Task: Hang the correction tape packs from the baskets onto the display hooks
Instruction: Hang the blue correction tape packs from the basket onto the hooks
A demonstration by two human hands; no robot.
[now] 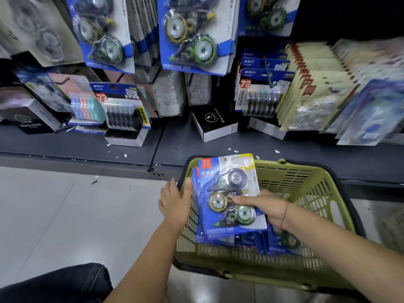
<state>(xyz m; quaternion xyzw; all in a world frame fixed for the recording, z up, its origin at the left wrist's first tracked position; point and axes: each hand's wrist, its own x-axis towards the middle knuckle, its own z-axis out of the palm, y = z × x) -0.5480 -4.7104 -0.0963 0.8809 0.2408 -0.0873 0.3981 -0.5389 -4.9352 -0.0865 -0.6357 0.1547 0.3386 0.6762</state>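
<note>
Your right hand (265,209) is the nearer one to the work: its grip is closed on a stack of correction tape packs (229,193), thumb across the front blister, fingers behind the cards. The stack stands tilted over the left half of the green basket (306,217) in the lower centre of the frame, long axis running up and away from your grip, so the hang holes sit at the far top edge, opposite your fingers. Your left hand (176,199) lies with fingers spread flat against the stack's left edge, steadying it, not clasping. The front pack is a blue card with three round dispensers under clear plastic; more packs lie loose in the basket below. Beyond the shelf, matching hung packs (192,33) fill the upper centre; the hooks themselves are hidden behind them.
</note>
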